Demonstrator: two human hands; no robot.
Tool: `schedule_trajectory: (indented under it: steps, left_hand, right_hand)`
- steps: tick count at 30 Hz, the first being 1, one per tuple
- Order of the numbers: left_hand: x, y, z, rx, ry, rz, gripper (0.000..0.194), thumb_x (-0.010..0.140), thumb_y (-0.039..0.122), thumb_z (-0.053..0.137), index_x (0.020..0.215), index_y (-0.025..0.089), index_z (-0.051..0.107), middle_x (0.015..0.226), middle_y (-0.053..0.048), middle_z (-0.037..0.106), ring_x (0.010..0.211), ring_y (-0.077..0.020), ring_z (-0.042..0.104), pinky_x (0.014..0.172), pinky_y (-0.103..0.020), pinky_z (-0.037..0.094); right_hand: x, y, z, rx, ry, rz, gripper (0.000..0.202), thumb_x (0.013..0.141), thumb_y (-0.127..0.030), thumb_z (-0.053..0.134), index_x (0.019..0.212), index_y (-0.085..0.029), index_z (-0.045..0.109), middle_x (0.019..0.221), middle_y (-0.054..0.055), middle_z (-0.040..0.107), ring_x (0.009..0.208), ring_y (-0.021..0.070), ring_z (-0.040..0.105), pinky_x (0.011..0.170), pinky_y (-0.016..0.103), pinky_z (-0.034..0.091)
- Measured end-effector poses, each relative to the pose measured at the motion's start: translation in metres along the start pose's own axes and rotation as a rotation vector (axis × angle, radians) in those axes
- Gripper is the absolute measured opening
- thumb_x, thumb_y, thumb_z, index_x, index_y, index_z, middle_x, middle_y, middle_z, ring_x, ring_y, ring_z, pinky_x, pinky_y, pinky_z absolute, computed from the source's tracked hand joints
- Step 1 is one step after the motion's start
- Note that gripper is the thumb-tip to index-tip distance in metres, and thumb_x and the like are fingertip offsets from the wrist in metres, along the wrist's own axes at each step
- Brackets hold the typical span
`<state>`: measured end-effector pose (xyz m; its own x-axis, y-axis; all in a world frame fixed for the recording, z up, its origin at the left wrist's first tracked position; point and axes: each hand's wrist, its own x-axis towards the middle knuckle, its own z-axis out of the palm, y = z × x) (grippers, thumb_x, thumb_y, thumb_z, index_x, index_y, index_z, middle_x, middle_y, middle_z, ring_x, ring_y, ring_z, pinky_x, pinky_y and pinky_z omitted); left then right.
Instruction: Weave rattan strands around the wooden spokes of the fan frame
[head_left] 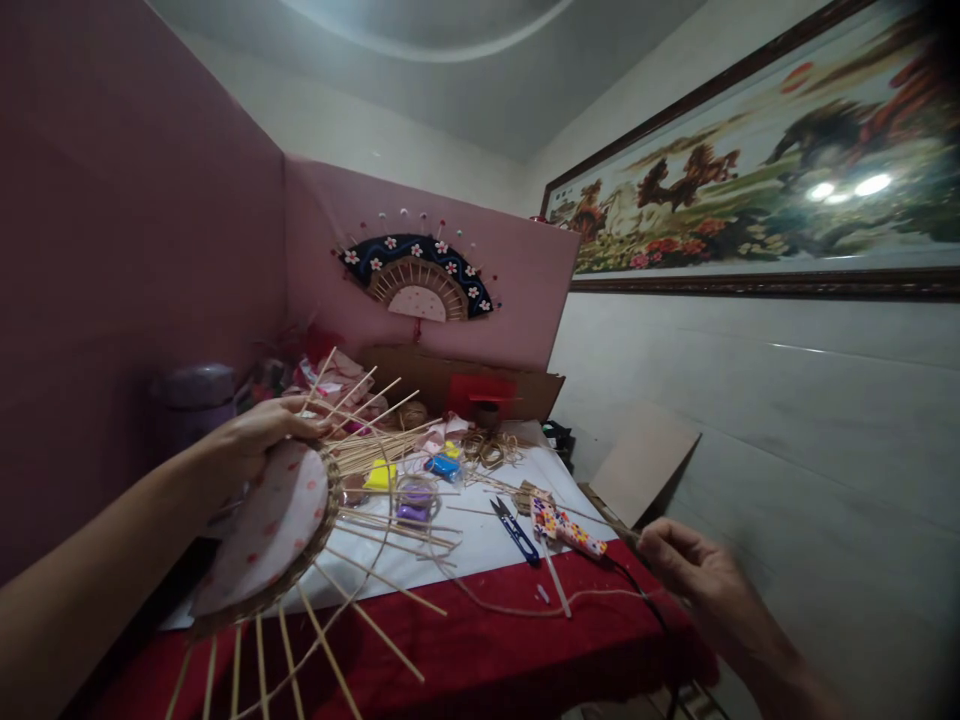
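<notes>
My left hand (274, 432) grips the upper edge of a half-round fan frame (274, 525), a pale piece with pink spots and a braided cord rim. Thin wooden sticks (322, 635) spread outward from that rim. A length of twine (517, 608) loops across the sticks and runs over the red cloth toward the right. Out at the right, past the table edge, my right hand (694, 570) is closed with thumb and fingers pinched on the twine.
On the table lie blue snips (514, 530), a flowered glue gun (570, 530) with a cable, yellow (381, 475), blue and purple packets, and coiled twine (491, 450). A finished dark fan (416, 270) hangs on the pink board behind. Cardboard (645, 465) leans at the right wall.
</notes>
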<state>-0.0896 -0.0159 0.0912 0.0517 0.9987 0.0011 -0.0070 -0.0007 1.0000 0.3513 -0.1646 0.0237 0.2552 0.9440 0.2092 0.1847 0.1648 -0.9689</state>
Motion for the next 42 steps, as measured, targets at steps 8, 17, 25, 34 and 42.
schedule_trajectory:
  steps: [8,17,25,34,42]
  left_hand:
    - [-0.032,-0.026,0.034,-0.056,-0.219,-0.191,0.028,0.052,0.010,0.073,0.074,0.019,0.059,0.060,-0.004,0.067,0.048,-0.0179,0.061,0.048,-0.028,0.048]
    - [-0.053,-0.046,0.081,0.012,-0.552,-0.192,0.019,0.061,0.014,0.067,0.078,0.017,0.059,0.066,-0.005,0.068,0.046,-0.0126,0.056,0.047,-0.025,0.043]
    - [-0.054,-0.052,0.090,0.053,-0.597,-0.162,0.022,0.061,0.019,0.067,0.081,0.018,0.059,0.066,-0.005,0.068,0.047,-0.0161,0.058,0.049,-0.028,0.044]
    - [-0.058,-0.048,0.093,0.071,-0.624,-0.190,0.023,0.061,0.015,0.065,0.082,0.018,0.057,0.064,-0.002,0.068,0.051,-0.0134,0.058,0.056,-0.028,0.045]
    - [-0.059,-0.054,0.092,0.052,-0.640,-0.179,0.024,0.063,0.018,0.065,0.085,0.019,0.055,0.066,-0.003,0.069,0.050,-0.0140,0.058,0.054,-0.028,0.044]
  right_hand:
    - [-0.006,0.019,0.007,-0.588,0.107,-0.120,0.030,0.075,-0.047,0.059,0.059,-0.022,0.059,0.057,0.001,0.054,0.055,0.0178,0.050,0.051,0.027,0.037]
    - [-0.007,-0.030,0.129,-0.657,0.045,-0.783,0.012,0.085,-0.026,0.052,0.083,-0.021,0.063,0.092,0.006,0.062,0.091,0.0219,0.052,0.082,0.038,0.036]
    - [-0.009,-0.038,0.172,-0.895,-0.168,-0.790,0.009,0.081,-0.023,0.059,0.075,-0.017,0.059,0.082,0.005,0.060,0.083,0.0208,0.048,0.076,0.035,0.032]
    - [0.003,-0.034,0.155,-0.921,-0.297,-0.929,0.019,0.074,-0.006,0.055,0.086,-0.020,0.061,0.081,0.003,0.061,0.079,0.0183,0.048,0.070,0.031,0.029]
    - [0.013,-0.037,0.149,-1.059,-0.330,-0.978,0.022,0.077,-0.006,0.053,0.089,-0.022,0.063,0.080,0.003,0.057,0.080,0.0187,0.045,0.070,0.031,0.028]
